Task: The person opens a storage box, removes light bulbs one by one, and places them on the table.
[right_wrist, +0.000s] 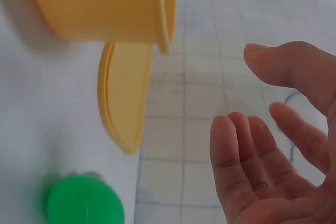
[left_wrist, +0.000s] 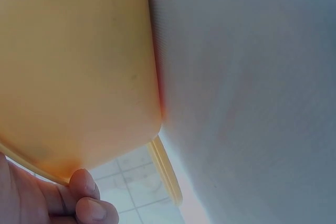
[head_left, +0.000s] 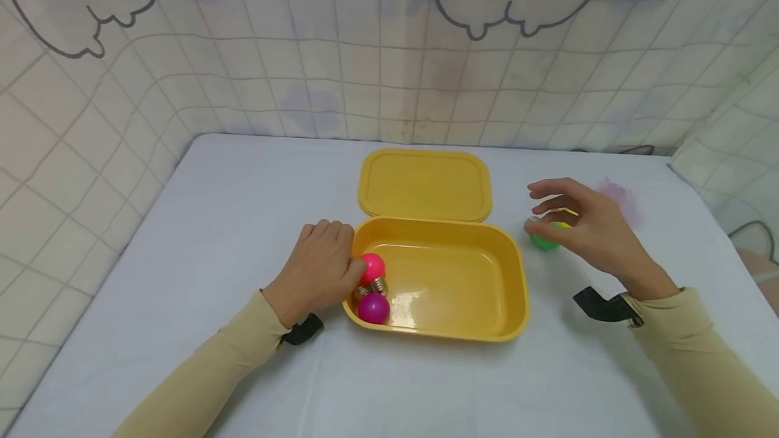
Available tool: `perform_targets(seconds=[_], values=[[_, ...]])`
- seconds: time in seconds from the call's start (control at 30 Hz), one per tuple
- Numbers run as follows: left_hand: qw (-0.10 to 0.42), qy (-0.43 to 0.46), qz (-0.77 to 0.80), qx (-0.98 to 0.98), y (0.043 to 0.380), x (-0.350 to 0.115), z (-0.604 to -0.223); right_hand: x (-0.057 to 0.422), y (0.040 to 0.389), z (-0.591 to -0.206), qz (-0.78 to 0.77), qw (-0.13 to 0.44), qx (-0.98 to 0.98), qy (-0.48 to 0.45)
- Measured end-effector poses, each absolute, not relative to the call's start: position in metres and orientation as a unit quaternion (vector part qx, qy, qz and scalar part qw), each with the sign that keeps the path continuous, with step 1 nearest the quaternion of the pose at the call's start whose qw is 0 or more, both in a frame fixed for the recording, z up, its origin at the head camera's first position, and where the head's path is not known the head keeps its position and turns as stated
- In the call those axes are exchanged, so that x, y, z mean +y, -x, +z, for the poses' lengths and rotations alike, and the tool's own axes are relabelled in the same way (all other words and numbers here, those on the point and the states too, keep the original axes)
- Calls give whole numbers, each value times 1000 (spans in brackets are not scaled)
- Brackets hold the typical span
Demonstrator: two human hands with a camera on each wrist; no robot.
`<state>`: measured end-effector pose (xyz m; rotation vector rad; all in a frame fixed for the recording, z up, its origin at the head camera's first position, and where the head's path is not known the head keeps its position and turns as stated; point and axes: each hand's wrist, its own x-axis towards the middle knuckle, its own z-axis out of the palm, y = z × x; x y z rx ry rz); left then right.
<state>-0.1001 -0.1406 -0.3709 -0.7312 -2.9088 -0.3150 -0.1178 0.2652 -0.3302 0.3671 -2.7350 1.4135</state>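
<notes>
My left hand (head_left: 322,265) grips the left rim of a yellow plastic box (head_left: 450,276), thumb over the edge; in the left wrist view its fingertips (left_wrist: 86,184) curl under the rim. Inside the box, by that thumb, lie a pink toy light bulb (head_left: 372,265) and a purple one (head_left: 374,308) with silver screw bases. To the right of the box, my right hand (head_left: 587,228) hovers with thumb and fingers spread, nothing between them. Below it a green bulb (right_wrist: 85,200) rests on the table, with a bit of yellow behind it, partly hidden by the hand.
A flat yellow lid (head_left: 425,184) lies just behind the box. White cloth covers the table (head_left: 255,181), and a grid-patterned curtain (head_left: 353,73) rises along its back and sides. A faint purple stain (head_left: 619,198) marks the cloth beyond the right hand.
</notes>
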Motion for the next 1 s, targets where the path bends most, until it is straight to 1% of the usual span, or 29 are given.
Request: perform_targets(seconds=[0.1, 0.3, 0.6, 1.0], values=[[65, 243, -103, -962, 101, -141, -372, 254, 117, -328, 467, 22, -872, -143], [57, 240, -101, -964, 101, -141, -372, 233, 116, -324, 465, -3, -869, -171], [71, 245, -96, -962, 101, -143, -373, 202, 125, -323, 442, -34, -862, -244], [67, 247, -92, -962, 102, -143, -372, 159, 130, -320, 432, -94, -856, -269]])
